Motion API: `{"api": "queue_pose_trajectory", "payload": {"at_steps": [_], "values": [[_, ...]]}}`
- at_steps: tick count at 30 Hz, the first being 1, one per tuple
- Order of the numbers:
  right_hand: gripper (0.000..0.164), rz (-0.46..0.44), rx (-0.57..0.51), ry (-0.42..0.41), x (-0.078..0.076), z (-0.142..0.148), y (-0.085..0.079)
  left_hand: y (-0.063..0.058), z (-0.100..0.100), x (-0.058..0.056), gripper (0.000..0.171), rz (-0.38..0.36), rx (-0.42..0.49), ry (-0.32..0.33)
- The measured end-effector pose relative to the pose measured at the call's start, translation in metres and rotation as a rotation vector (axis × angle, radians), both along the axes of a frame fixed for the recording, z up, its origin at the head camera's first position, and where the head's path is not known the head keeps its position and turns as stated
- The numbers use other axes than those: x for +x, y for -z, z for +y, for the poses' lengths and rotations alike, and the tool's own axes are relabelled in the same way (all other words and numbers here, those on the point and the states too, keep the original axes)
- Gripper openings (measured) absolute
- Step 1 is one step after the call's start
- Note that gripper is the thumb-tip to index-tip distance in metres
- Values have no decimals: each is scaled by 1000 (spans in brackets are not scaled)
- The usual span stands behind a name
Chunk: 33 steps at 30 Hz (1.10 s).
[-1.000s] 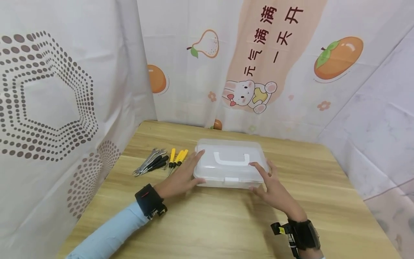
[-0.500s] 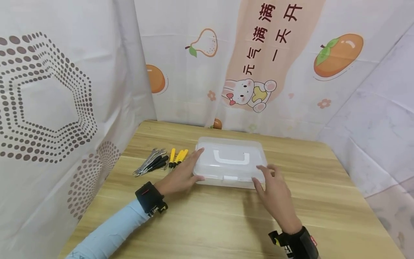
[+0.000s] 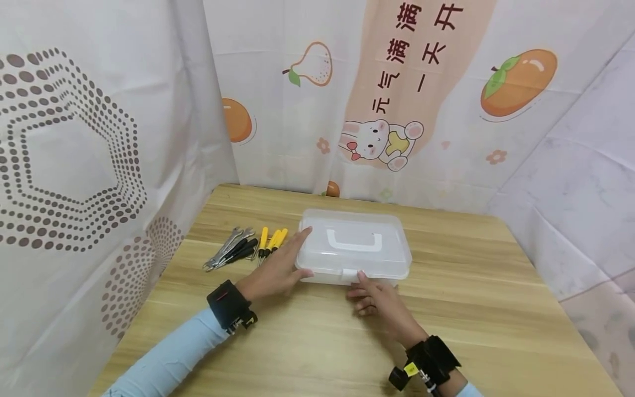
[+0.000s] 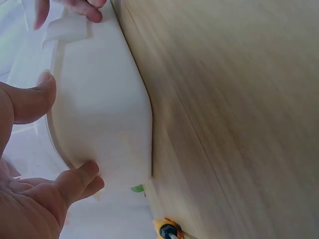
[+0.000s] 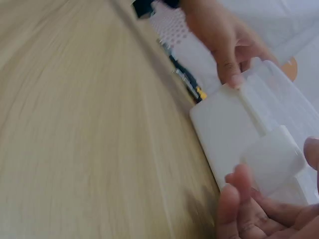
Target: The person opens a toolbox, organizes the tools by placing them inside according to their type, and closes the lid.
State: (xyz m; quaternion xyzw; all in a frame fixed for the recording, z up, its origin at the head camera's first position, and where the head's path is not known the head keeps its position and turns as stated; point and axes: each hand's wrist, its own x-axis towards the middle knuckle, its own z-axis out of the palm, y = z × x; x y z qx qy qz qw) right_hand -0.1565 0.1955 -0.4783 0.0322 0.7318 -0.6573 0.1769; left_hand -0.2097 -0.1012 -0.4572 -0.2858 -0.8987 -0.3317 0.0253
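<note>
A lidded translucent plastic storage box sits on the table, its lid down and a white carry handle flat on top. My left hand grips the box's left end, with the thumb at the lid's front rim and bent fingertips against the end wall. My right hand is at the white front latch. Its thumb lies by the latch's upper edge, and loosely bent fingertips touch near its lower edge. The box's contents do not show.
Left of the box lie wrenches, black-handled tools and yellow-and-black screwdrivers. The wood-grain table ends at printed curtains behind and to the sides.
My right hand has left the box's right front corner and moved left to the front latch. The left hand has stayed at the left end.
</note>
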Motion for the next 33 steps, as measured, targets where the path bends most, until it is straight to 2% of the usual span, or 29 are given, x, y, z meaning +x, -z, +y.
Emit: {"api": "queue_pose_trajectory", "payload": {"at_steps": [3,7,10,14,20,26,29,31,33], "values": [[76,-95,-141,2,-6,1,4,0,-1,-1,100,5,2,3],[68,-182,-293,-9,-13,4,4,-4,-2,-1,100,9,0,0],[60,-205,-331,-17,-15,4,5,-4,-3,0,100,12,-4,-6],[52,-216,-348,19,-16,3,7,-1,-4,0,100,16,-2,-8],[57,-224,-322,85,-12,3,9,4,0,-2,102,22,-6,-7],[60,-211,-275,53,-6,2,2,7,-2,2,100,53,-7,-4],[62,-180,-196,45,-5,0,-3,8,-3,3,98,74,-8,-6],[63,-140,-129,77,-4,-1,-7,8,-2,1,97,82,-8,-4],[62,-52,-8,131,-1,-4,-11,8,-2,-1,97,90,-11,3]]}}
